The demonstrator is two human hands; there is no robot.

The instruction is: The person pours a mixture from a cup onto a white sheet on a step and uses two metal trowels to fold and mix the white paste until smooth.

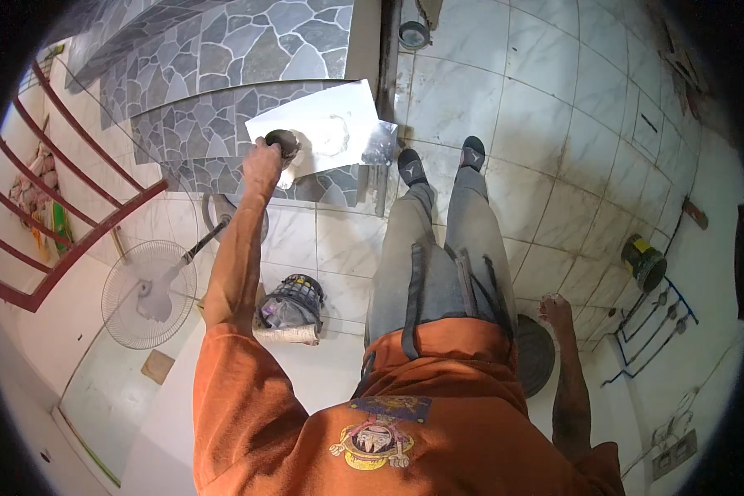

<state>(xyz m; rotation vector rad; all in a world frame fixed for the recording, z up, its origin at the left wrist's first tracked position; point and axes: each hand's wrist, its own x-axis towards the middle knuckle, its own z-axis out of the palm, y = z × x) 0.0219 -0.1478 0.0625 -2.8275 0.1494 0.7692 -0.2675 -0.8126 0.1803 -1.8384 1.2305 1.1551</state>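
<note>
My left hand [263, 161] grips a dark round container [283, 142], tilted over a white board [347, 103]. Pale powdery material lies beside the container, and another whitish patch [335, 132] is on the board. The board rests on grey stone-patterned steps [198, 132], with a shiny silvery piece [379, 142] at its right end. My right hand [556, 314] hangs beside my right thigh, whitish on the curled fingers; whether anything is inside them I cannot make out.
A red railing [99, 213] and standing fan [145, 293] are left. A basket [289, 302] sits below the steps. Marble-look floor tiles [529, 132] hold a dark-green tub [643, 263] at right. A dark round object [536, 355] is behind my right leg; blue pipes [653, 331] line the wall.
</note>
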